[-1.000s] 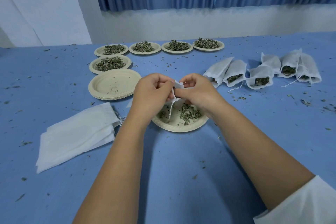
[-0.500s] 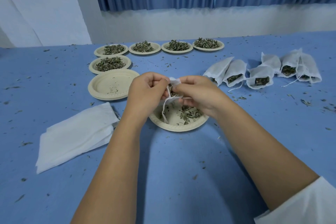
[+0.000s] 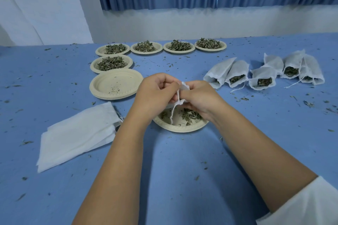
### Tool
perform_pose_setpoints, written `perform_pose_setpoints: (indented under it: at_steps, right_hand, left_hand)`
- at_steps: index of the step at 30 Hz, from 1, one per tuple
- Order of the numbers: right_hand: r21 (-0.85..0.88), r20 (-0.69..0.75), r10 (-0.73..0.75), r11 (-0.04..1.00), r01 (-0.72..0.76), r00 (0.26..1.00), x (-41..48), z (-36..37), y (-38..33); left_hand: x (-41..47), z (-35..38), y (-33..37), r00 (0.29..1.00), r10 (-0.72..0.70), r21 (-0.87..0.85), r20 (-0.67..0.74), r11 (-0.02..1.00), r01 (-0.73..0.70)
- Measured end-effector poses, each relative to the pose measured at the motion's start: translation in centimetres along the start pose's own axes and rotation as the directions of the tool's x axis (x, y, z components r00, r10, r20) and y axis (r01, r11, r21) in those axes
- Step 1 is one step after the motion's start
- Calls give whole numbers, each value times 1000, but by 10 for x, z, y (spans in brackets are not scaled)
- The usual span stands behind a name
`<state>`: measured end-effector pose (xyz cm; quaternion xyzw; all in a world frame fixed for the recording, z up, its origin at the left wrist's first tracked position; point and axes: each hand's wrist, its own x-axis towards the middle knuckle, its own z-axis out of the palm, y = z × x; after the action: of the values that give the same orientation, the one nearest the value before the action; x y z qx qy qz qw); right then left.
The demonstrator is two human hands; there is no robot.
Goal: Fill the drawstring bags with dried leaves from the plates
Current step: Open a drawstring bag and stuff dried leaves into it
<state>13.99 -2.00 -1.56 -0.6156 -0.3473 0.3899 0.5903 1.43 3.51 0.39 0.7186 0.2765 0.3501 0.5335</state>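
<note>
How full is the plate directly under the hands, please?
Nearly empty: the plate holds only a small scatter of dried leaves, with bare base showing.

A left hand and right hand pinch a white bag over a plate of leaves on a blue counter. Empty bags lie to the left, filled bags to the right; full plates sit behind.
</note>
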Motion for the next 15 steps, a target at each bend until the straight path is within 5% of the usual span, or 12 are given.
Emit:
perform_pose_setpoints:
  at_steps: [4,10,13,15]
  right_hand:
    - [-48,-55,-26,999,23,998,1,5,3]
    - [185,139,44,980,-70,989,-1,-12,-15]
    - [3,67,54,999,-54,996,1,-15,-14]
    - [-360,17,-40,932,43,999,3,-14,-7]
  left_hand:
    - [0,0,-1,1000,-1,1,-11,1000,1]
    - [6,-16,-3,977,-31,-91,-212,996,12]
    - [8,-21,-4,961,-60,-121,-271,992,27]
    - [9,-22,-4,959,-66,-125,-276,992,32]
